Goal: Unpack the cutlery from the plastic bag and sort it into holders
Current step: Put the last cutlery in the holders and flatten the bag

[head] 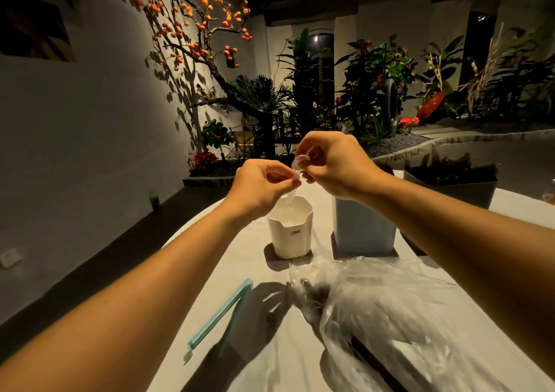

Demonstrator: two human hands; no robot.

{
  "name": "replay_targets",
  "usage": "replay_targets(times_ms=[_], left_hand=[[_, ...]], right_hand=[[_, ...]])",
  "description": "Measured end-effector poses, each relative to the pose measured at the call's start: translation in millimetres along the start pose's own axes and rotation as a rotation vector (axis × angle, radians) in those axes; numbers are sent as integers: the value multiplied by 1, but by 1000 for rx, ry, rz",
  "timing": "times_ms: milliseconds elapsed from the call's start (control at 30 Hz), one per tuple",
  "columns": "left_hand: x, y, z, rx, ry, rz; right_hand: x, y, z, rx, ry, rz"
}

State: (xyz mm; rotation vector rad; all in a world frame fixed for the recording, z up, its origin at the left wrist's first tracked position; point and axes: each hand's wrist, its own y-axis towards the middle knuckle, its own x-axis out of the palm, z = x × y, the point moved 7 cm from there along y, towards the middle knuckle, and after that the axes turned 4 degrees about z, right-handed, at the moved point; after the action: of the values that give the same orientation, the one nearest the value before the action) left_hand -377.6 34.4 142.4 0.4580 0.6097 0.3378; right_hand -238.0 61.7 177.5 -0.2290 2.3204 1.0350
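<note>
Between the two raised hands, a clear plastic spoon (298, 166) is pinched: left hand (264, 186) at its stem, right hand (333, 163) curled round its bowl. Below them stands a glossy white fluted holder (290, 231); nearer, a crinkled transparent bag (390, 310) lies on the cloth-covered bench (240, 271).

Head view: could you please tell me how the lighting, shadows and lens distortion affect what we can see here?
Head view: dim, warm room; bright light on the table throws hard arm shadows; glare on the plastic bag hides its contents; wide-angle lens bends the walls; the clear piece pinched between left hand and right hand is hard to resolve.
</note>
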Motion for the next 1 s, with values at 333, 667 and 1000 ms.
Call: replay_targets(times_ms=[333,667,1000], left_hand=[[10,27,-44,-17,103,49],[32,36,-95,-192,428,-172],[11,24,-75,-256,197,17]], right_hand=[[48,25,31,-44,-232,-92],[96,24,66,-8,-460,-363],[72,20,57,4,-347,-281]])
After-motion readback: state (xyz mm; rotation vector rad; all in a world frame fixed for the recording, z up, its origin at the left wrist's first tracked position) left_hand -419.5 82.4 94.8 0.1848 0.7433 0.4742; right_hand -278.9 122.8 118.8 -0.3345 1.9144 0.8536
